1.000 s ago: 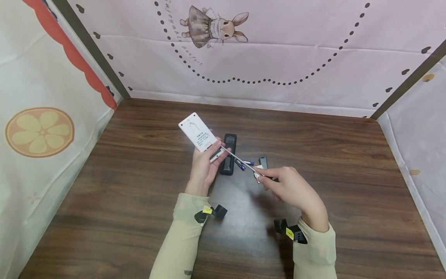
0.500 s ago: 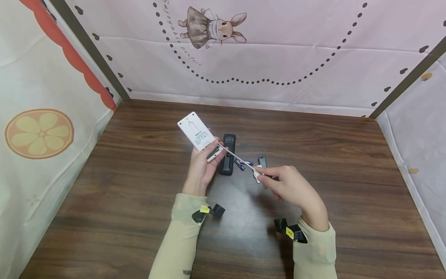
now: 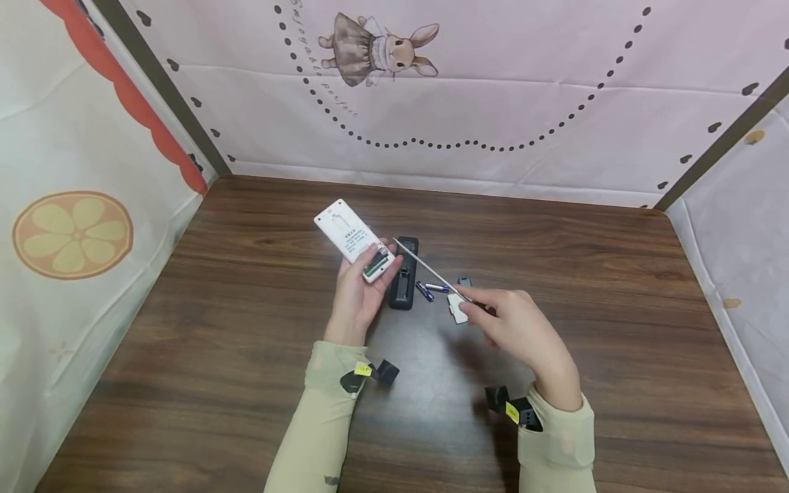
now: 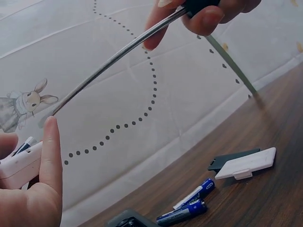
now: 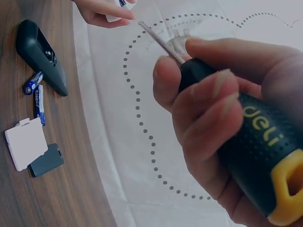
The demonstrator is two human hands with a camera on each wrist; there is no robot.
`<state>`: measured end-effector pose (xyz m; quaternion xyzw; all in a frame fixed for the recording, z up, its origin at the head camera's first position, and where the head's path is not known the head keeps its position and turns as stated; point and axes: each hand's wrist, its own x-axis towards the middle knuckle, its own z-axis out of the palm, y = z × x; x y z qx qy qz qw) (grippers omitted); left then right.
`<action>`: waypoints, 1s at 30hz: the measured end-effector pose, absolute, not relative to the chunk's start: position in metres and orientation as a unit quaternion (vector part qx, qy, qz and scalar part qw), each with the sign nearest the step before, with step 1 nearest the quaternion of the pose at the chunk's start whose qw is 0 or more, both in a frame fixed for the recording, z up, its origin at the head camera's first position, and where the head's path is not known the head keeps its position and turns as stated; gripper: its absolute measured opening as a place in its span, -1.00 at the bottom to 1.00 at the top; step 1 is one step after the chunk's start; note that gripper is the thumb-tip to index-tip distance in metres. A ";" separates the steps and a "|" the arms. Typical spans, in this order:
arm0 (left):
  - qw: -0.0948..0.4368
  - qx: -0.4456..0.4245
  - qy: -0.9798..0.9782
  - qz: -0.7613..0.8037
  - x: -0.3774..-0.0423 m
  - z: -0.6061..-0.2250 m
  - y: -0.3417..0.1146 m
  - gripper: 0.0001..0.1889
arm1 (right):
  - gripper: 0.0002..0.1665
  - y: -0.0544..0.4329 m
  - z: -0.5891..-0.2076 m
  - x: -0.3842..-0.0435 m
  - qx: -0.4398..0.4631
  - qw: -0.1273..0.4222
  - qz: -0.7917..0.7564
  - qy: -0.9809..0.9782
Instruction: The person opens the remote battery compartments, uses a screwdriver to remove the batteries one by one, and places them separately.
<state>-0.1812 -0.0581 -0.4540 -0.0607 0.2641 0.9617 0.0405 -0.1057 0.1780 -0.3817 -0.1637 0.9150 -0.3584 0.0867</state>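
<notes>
A white remote control (image 3: 346, 229) lies in my left hand (image 3: 357, 298), its printed back facing up and its battery compartment uncovered. Inside the compartment a blue-and-white battery (image 4: 23, 144) is partly visible. My right hand (image 3: 524, 332) grips a screwdriver (image 3: 428, 268) by its black-and-yellow handle (image 5: 258, 142). The shaft points toward the remote; its tip hovers beside my left fingers, above the black remote control (image 3: 403, 291). That second remote rests on the table, compartment uncovered too.
Two blue batteries (image 3: 424, 291) lie right of the black remote. A white battery cover (image 3: 457, 311) partly overlaps a dark grey cover (image 5: 49, 161). The wooden table (image 3: 246, 301) meets printed cloth walls (image 3: 493, 103) at its back and sides.
The screwdriver tip has come away from the white remote's compartment, up and slightly right. The white remote has turned a little, showing more of the compartment.
</notes>
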 end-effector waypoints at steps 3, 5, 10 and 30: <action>0.042 -0.054 0.273 0.960 -0.181 -0.454 -0.058 -0.44 | -0.61 0.180 -0.381 -0.104 -0.178 0.105 -0.363 0.909; 0.044 -0.045 0.283 0.957 -0.181 -0.454 -0.059 -0.44 | -0.64 0.181 -0.380 -0.103 -0.195 0.127 -0.366 0.901; 0.052 -0.023 0.297 0.953 -0.183 -0.454 -0.058 -0.48 | -0.68 0.179 -0.379 -0.102 -0.219 0.171 -0.362 0.890; 0.073 0.020 0.320 0.944 -0.182 -0.456 -0.058 -0.40 | -0.64 0.168 -0.375 -0.098 -0.212 0.171 -0.320 0.907</action>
